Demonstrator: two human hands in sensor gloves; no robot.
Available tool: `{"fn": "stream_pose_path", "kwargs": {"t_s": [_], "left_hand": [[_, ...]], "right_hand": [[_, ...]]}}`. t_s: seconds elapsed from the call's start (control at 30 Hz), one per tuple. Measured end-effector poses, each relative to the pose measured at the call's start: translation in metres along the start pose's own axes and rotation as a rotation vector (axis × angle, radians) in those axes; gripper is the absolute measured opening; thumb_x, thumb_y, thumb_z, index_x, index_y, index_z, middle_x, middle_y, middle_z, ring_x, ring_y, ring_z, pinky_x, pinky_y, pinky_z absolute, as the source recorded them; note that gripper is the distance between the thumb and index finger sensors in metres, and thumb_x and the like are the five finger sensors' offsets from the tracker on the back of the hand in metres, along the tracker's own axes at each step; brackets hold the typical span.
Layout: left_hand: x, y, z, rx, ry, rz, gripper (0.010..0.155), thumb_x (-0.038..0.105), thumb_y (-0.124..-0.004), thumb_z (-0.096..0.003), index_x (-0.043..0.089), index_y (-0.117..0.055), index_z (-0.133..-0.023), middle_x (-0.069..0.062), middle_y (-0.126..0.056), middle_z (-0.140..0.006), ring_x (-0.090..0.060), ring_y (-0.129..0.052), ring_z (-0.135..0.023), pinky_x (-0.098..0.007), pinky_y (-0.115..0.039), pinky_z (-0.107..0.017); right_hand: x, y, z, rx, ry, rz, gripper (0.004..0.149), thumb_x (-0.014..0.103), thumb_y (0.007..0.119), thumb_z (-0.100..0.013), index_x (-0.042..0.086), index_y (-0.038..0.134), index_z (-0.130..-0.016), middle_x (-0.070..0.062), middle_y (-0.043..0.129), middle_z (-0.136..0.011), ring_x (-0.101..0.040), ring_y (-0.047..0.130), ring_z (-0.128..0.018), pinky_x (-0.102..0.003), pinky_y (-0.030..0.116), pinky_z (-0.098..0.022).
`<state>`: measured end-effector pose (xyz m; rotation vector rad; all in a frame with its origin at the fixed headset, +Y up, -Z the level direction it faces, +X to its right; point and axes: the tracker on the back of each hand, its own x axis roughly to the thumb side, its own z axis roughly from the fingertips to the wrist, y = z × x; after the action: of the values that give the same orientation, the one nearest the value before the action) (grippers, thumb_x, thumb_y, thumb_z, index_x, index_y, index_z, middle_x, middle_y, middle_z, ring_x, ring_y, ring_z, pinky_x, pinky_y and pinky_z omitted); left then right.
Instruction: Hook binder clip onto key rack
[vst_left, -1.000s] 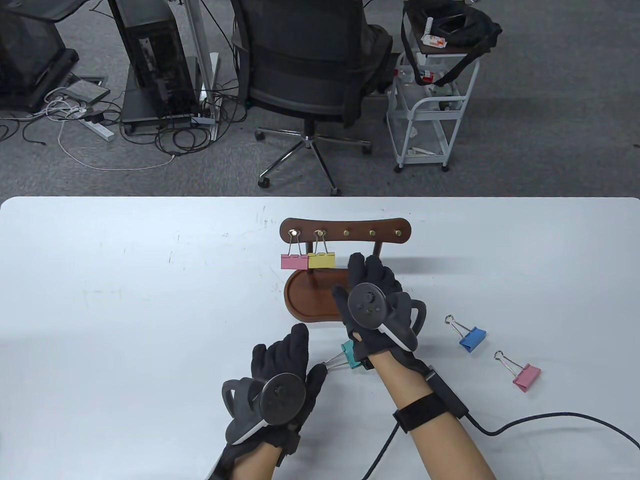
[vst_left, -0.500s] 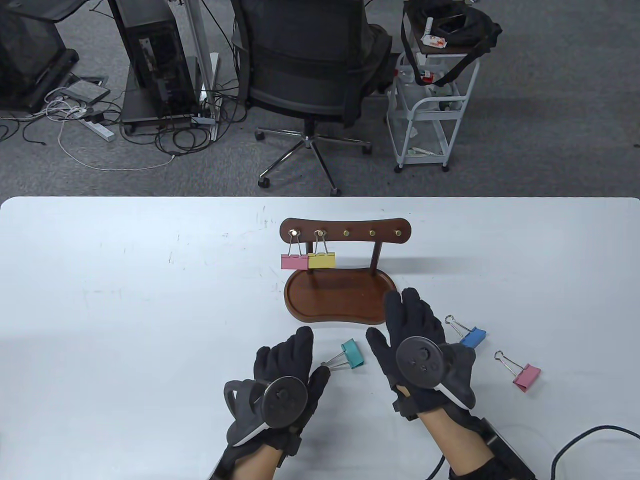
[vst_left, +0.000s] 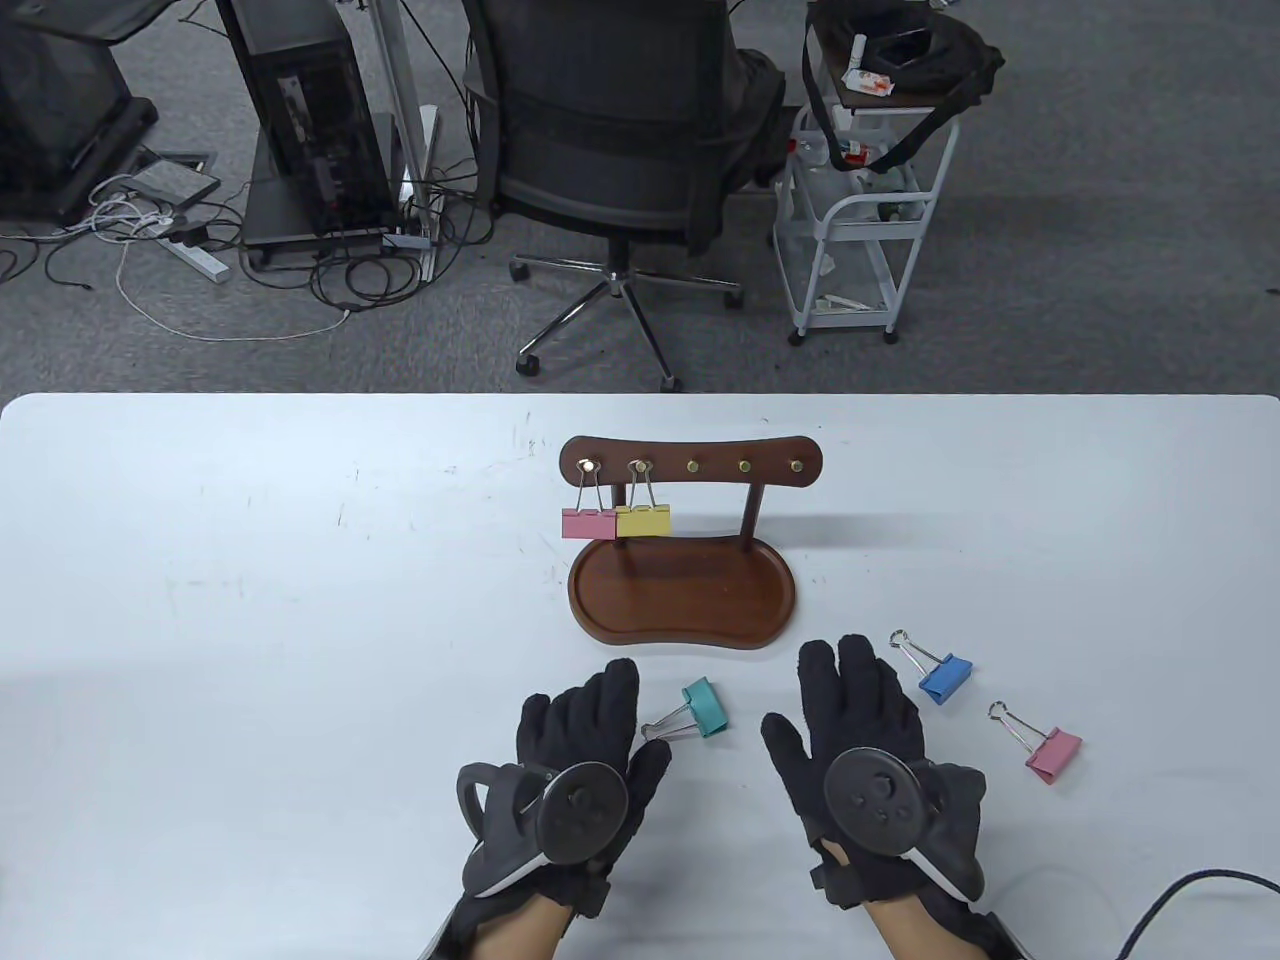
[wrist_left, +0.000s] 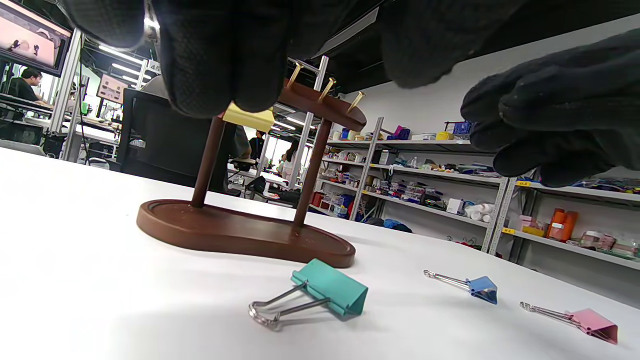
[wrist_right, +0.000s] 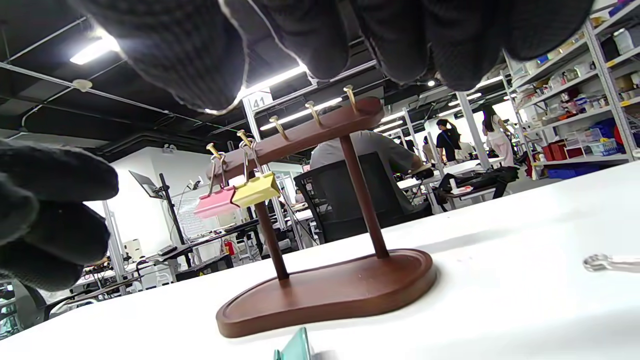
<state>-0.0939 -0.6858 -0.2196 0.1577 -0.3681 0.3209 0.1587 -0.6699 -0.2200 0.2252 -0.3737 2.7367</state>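
Observation:
The brown wooden key rack (vst_left: 690, 463) stands on its tray base (vst_left: 683, 598) mid-table. A pink clip (vst_left: 588, 522) and a yellow clip (vst_left: 643, 520) hang from its two leftmost hooks; the other three hooks are bare. A teal binder clip (vst_left: 704, 708) lies on the table between my hands and shows in the left wrist view (wrist_left: 330, 292). My left hand (vst_left: 585, 725) hovers just left of it, fingers spread, holding nothing. My right hand (vst_left: 855, 700) hovers just right of it, fingers spread, holding nothing.
A blue clip (vst_left: 945, 678) and a second pink clip (vst_left: 1052, 755) lie on the table to the right of my right hand. A cable (vst_left: 1190, 890) trails at the near right edge. An office chair (vst_left: 620, 130) and a white cart (vst_left: 865, 200) stand beyond the table.
My right hand drew back from over the rack's base toward me and to the right, uncovering the teal clip. My left hand shifted slightly forward. The clips did not move.

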Motion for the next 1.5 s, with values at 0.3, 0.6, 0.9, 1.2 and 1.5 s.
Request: {"fn": "stream_pose_path", "kwargs": {"t_s": [0.3,0.6,0.9,1.2,1.5], "left_hand": [[0.004,-0.001,0.001,0.0,-0.021,-0.023,0.08,0.046,-0.079,-0.0571,-0.002,-0.053,-0.116,-0.028,-0.076,-0.108,-0.056,-0.083,-0.092,-0.077,-0.054,-0.069],[0.008,-0.011,-0.006,-0.036,-0.028,-0.054,0.08,0.047,-0.08,-0.0568,-0.002,-0.056,-0.115,-0.027,-0.077,-0.107,-0.055,-0.083,-0.092,-0.078,-0.053,-0.069],[0.017,-0.025,-0.023,-0.108,-0.084,-0.16,0.081,0.048,-0.081,-0.0559,0.0,-0.056,-0.116,-0.026,-0.077,-0.108,-0.055,-0.082,-0.094,-0.079,-0.051,-0.07],[0.025,-0.043,-0.054,-0.21,-0.123,-0.212,0.082,0.049,-0.081,-0.055,0.001,-0.055,-0.116,-0.025,-0.076,-0.11,-0.054,-0.08,-0.096,-0.08,-0.048,-0.071],[0.028,-0.076,-0.083,-0.334,-0.114,-0.309,0.084,0.05,-0.082,-0.054,0.002,-0.054,-0.117,-0.024,-0.075,-0.111,-0.054,-0.079,-0.098,-0.08,-0.048,-0.071]], "right_hand": [[-0.009,-0.005,0.008,-0.001,0.023,-0.044,0.077,0.048,0.077,-0.057,0.002,0.053,-0.115,-0.041,0.054,-0.113,-0.066,0.062,-0.093,-0.074,0.055,-0.062],[-0.017,-0.011,0.013,-0.006,0.032,-0.088,0.077,0.048,0.077,-0.057,0.002,0.053,-0.115,-0.041,0.054,-0.113,-0.066,0.062,-0.093,-0.074,0.055,-0.062],[-0.028,-0.015,0.012,0.0,0.069,-0.157,0.077,0.048,0.076,-0.057,0.002,0.053,-0.115,-0.04,0.054,-0.113,-0.066,0.062,-0.093,-0.074,0.054,-0.062],[-0.033,-0.015,0.012,0.02,0.091,-0.19,0.077,0.048,0.076,-0.057,0.002,0.053,-0.115,-0.04,0.053,-0.113,-0.067,0.061,-0.093,-0.074,0.054,-0.062],[-0.032,-0.014,0.013,0.037,0.087,-0.201,0.077,0.048,0.075,-0.058,0.002,0.053,-0.115,-0.04,0.053,-0.113,-0.066,0.061,-0.093,-0.074,0.054,-0.062]]}}
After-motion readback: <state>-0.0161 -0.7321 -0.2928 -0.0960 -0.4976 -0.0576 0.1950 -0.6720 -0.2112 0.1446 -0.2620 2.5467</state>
